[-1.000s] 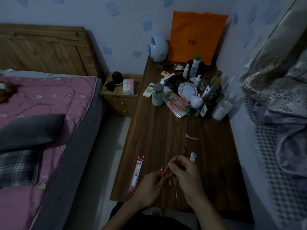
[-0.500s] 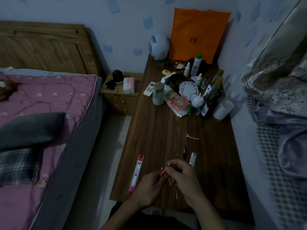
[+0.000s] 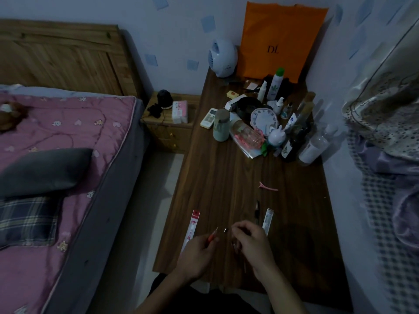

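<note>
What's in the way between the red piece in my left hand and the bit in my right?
Nothing visible. The red piece in the left hand and the small bit in the right hand face across an open gap above the table; the red packet and white packet lie aside.

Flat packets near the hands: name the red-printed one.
The long packet beside the left hand; the other packet, by the right hand, is pale.
</note>
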Available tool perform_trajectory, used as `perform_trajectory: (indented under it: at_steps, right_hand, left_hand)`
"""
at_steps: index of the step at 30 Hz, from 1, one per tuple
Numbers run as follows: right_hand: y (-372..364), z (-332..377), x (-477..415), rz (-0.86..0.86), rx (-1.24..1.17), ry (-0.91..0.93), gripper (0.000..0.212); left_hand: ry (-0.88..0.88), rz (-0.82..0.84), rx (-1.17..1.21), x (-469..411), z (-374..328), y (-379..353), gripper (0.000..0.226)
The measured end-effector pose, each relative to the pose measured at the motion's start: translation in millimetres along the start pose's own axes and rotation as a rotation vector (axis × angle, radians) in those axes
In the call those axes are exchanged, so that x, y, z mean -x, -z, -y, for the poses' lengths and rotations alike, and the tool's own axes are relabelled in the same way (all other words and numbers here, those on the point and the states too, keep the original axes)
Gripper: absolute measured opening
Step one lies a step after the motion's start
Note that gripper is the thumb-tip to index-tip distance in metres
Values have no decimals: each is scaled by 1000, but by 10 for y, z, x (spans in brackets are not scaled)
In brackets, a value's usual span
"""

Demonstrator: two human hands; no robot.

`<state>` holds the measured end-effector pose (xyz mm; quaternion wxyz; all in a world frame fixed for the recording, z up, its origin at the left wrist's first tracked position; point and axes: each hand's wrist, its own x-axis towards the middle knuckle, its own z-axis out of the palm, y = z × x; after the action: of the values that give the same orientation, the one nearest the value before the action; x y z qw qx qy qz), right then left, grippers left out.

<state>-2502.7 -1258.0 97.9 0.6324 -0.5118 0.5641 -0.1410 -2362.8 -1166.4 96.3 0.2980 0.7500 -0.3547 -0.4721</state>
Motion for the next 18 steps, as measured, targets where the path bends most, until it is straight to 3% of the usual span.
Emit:
perform_trajectory:
  at_steps: [7,10,14,18]
  right_hand:
    - [-126,-287,-466,-18,374,68,19]
    - [-180,-391,-646,-32,574,115,26]
    - [-222,-498,-830,-63,862,194,14]
    - [-274,-555,-977,-6,1031,261,20]
  left_hand:
    - [203,1,121,-158,366,68,40]
    - [212,2,133,-230,446,48,38]
    - [168,16,133,-317,531,45,42]
    - [143,22,144,-409,569,59,41]
